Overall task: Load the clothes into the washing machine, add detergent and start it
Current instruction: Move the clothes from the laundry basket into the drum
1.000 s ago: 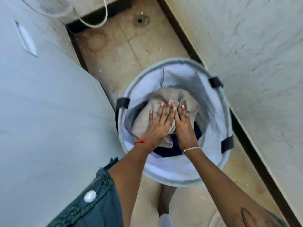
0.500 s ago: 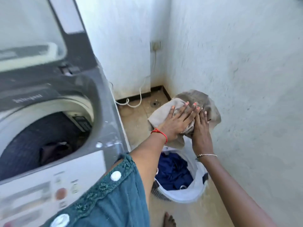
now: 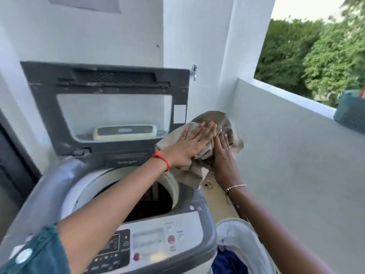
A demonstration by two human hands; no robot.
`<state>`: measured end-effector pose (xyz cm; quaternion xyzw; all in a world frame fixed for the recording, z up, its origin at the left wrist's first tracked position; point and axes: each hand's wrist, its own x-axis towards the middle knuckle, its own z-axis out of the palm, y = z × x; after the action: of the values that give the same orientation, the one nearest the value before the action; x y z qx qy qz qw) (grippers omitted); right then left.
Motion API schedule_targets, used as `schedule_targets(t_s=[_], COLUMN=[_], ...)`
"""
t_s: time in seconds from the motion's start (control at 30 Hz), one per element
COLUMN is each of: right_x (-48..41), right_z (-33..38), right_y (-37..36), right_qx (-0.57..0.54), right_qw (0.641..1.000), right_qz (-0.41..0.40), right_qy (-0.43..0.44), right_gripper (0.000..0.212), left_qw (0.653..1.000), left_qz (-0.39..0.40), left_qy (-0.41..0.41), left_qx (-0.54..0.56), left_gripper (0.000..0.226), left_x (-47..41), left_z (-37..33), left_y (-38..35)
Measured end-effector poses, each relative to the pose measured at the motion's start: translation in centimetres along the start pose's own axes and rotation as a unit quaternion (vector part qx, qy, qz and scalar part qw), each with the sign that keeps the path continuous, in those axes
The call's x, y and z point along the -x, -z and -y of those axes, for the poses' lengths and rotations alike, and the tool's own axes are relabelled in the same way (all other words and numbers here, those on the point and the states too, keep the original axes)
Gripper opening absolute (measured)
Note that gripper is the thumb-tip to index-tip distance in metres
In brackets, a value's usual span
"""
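Pressing between two flat palms, a bundle of beige cloth [image 3: 199, 155] is held in the air. Below and left of the hands, the washing machine [image 3: 110, 194] is seen with its lid [image 3: 106, 107] raised and drum [image 3: 154, 196] open. Left hand [image 3: 189, 147]: fingers extended and nearly straight, laid flat over the bundle's top-left face. Right hand [image 3: 223, 157]: fingers extended, pressed against the bundle's right side. The bundle sits just above the drum's right rim. Below the right forearm, a white laundry basket [image 3: 243, 244] with blue clothes [image 3: 227, 262] is visible.
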<state>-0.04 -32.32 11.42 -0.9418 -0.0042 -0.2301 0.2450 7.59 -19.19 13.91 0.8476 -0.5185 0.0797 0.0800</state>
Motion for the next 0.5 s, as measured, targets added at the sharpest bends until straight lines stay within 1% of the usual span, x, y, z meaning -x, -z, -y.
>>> schedule_targets(t_s=[0.13,0.23,0.33,0.4,0.47,0.5], right_x=[-0.7,-0.6,-0.3,0.2,0.7,0.8], right_z=[5.2,7.8,9.4,9.8,9.7,9.6], right_y=[-3.9,-7.6,-11.7,-14.1,-15.9,-16.6], right_qx=[-0.011,-0.02,-0.009,0.009,0.025,0.026], right_qw=[0.997,0.992,0.985,0.977,0.967,0.962], right_qz=[0.04,0.089,0.159,0.209,0.253,0.272], right_qy=[0.064,0.083,0.06,0.029,-0.009,-0.024], right_gripper=[0.072,0.071,0.072,0.068,0.066,0.068], left_qw=[0.998,0.993,0.986,0.978,0.966,0.959], left_qz=[0.016,0.031,0.049,0.067,0.11,0.134], left_qy=[0.06,0.11,0.161,0.199,0.235,0.25], left_qx=[0.005,0.005,0.013,0.006,-0.017,-0.022], left_gripper=[0.113,0.118,0.115,0.111,0.107,0.111], left_x=[6.1,10.4,14.0,16.0,17.4,17.9], left_z=[3.6,6.2,8.0,8.8,9.3,9.5], left_y=[1.3,0.2,-1.8,-3.4,-4.9,-5.5])
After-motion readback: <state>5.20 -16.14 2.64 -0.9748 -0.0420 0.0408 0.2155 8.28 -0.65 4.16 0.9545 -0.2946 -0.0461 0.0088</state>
